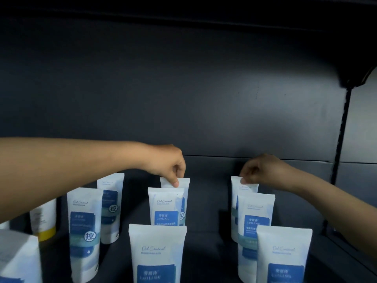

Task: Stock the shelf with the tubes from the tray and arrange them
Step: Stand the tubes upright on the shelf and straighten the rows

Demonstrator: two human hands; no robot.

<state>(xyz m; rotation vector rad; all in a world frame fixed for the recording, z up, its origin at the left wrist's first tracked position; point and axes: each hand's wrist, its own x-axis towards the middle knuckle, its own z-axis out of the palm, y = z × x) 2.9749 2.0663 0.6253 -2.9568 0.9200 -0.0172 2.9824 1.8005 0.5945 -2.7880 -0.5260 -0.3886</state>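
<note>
Dark shelf, dim back panel. The left grip pinches the flat top edge of the middle rear tube, and the right grip pinches the top of the right rear tube. Both tubes hang upright directly under the fingertips, each at the back of its row behind two front tubes. To my eye, the trick is a light pinch, labels squared forward, each tube lined up with its row, then a release straight upward so nothing topples.

Dark blue-grey back panel, soft patch of light across its middle right, black slotted upright at the right, paler grey panel beyond it, shadowed overhang above
</note>
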